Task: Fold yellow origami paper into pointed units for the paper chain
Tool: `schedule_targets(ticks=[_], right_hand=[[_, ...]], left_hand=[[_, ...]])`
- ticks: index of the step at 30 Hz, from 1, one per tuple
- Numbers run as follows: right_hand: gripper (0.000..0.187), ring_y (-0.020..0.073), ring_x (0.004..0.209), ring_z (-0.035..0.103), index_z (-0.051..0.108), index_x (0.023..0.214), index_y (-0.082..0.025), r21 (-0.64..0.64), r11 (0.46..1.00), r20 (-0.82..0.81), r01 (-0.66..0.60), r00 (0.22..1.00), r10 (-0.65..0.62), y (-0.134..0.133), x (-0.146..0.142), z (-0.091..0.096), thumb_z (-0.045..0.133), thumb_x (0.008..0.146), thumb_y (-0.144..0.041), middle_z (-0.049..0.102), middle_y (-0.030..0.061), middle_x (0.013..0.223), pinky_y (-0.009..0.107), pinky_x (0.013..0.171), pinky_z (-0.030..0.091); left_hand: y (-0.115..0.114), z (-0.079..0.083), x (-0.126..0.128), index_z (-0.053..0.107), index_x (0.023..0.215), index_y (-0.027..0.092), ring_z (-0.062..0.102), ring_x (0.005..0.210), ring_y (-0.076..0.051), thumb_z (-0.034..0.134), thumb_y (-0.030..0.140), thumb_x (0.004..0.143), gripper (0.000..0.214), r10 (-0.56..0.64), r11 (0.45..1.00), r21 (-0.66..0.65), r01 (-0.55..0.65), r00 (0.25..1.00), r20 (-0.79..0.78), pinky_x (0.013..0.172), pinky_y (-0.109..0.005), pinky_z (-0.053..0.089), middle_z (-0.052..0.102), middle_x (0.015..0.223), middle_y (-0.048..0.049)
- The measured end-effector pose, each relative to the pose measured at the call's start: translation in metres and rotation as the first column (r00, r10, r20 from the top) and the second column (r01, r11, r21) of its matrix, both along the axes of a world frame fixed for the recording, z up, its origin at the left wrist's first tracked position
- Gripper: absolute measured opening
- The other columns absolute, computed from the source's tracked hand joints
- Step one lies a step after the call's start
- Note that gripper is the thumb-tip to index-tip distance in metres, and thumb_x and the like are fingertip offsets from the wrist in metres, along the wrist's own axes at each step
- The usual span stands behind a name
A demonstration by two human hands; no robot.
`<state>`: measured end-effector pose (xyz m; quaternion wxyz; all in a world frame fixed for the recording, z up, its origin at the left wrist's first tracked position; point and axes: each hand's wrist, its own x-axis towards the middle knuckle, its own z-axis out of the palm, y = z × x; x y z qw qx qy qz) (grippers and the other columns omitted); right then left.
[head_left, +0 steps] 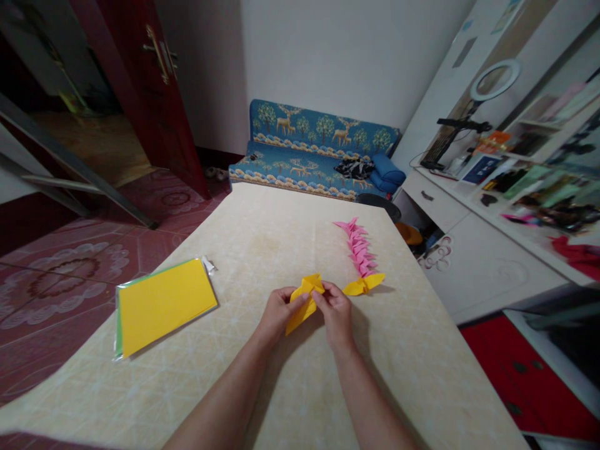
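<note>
Between my two hands is a piece of folded yellow paper (296, 320), held just above the table. My left hand (277, 314) pinches its left side, thumb on top. On the right side my right hand (336, 307) grips it with thumb and fingers closed. To the right of that hand lies a finished-looking yellow origami piece (364, 285) with two pointed wings. A row of pink origami pieces (360, 249) stretches away behind it, set close together. At the left, a stack of yellow paper sheets (166, 305) rests on a clear packet with green showing underneath.
The table (262, 215) has a pale patterned cloth. Behind it stands a blue sofa (300, 153) with deer patterns. A cluttered white dresser (469, 231) with a ring light (495, 80) is at the right. A red door (164, 106) stands ajar at the left, near a metal ladder (84, 169).
</note>
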<state>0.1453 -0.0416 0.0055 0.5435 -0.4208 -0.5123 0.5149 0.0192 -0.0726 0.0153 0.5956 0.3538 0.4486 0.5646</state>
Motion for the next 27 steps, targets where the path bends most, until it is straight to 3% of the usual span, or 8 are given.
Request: schedule_targets(ticks=[9,19,27], right_hand=[[0.017,0.0168,0.081,0.060,0.067,0.090,-0.018,0.155,0.987,0.174,-0.048,0.985,0.020,-0.005,-0.001,0.005,0.062,0.076,-0.025,0.064,0.0053,0.089,0.026,0.069,0.048],[0.024,0.0160,0.082,0.059,0.071,0.084,-0.022,0.338,0.941,0.236,-0.028,0.970,-0.056,-0.007,-0.003,-0.001,0.051,0.078,-0.012,0.060,0.0046,0.085,0.027,0.072,0.048],[0.025,0.0153,0.080,0.060,0.069,0.081,-0.019,0.351,0.936,0.214,0.031,0.970,-0.113,-0.007,-0.006,-0.014,0.047,0.077,-0.008,0.061,0.0048,0.085,0.026,0.071,0.049]], left_hand=[[0.003,0.001,0.001,0.068,0.068,0.012,0.054,0.056,-0.012,0.073,0.038,0.063,0.027,0.105,0.994,-0.005,-0.105,0.994,0.030,0.053,-0.021,0.039,0.064,0.062,-0.0032],[0.003,-0.008,-0.001,0.062,0.058,0.013,0.043,0.050,-0.009,0.061,0.029,0.071,0.021,0.134,0.991,0.042,-0.131,0.988,-0.076,0.050,-0.021,0.030,0.050,0.052,0.0017],[0.001,-0.005,-0.001,0.049,0.049,0.015,0.034,0.048,-0.009,0.056,0.028,0.068,0.024,0.154,0.987,0.064,-0.146,0.978,-0.142,0.048,-0.022,0.025,0.038,0.049,0.0033]])
